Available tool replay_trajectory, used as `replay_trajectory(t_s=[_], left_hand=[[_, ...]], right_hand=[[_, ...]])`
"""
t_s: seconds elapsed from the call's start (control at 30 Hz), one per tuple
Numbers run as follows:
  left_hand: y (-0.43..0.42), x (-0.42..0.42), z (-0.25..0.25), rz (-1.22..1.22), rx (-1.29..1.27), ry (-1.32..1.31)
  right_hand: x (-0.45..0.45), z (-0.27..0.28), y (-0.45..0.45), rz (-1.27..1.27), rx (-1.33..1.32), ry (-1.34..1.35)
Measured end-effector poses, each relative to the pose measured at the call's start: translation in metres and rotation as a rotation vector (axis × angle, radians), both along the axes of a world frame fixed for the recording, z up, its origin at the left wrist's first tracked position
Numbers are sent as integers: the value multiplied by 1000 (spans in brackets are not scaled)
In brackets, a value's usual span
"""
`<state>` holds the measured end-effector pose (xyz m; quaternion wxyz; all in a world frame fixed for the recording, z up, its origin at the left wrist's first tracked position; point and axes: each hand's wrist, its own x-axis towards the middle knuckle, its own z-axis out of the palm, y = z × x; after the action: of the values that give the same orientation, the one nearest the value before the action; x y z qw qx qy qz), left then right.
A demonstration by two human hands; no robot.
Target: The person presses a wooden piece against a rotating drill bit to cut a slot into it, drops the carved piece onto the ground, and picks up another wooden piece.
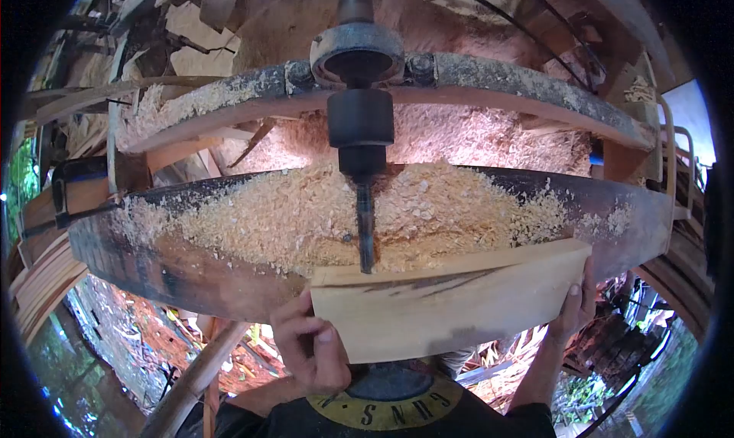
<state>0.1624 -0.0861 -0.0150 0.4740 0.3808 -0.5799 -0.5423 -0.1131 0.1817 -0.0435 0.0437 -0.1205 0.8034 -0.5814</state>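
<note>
While the dark shirt (252,425) with a yellow print is seen nearest the camera, both forearms are extended forward from it. One end of the pale board (451,315) is gripped by the left hand (310,346), with the fingers bent and the thumb laid against the near face. The opposite end is held by the right hand (575,308), the thumb being pressed on the near face close to the corner. The board is thus held between the two hands, at the near edge of the table (183,281), with its broad face turned toward the wearer. Dark streaks are noted along its upper edge, toward the left. Below the table, a pole (195,377) is set at a slant and scattered debris is observed.

The tip of the bit (365,227) is positioned at the board's upper edge, left of its middle; whether contact is made cannot be told. The bit is carried upright in a black chuck (361,120). Behind the board, the table is covered by heaped shavings (267,216). Farther back, a curved-looking beam (527,90), dusted with shavings, is seen to cross behind the chuck.
</note>
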Motion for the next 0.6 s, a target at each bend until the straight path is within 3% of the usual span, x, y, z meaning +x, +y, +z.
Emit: replay_trajectory(t_s=[0.4, 0.6], left_hand=[[11, -11, 3, 79, 4, 19], [11, -17, -2, 88, -26, -24]], right_hand=[[4, 7, 14, -27, 98, 35], [1, 5, 19, -60, 8, -12]])
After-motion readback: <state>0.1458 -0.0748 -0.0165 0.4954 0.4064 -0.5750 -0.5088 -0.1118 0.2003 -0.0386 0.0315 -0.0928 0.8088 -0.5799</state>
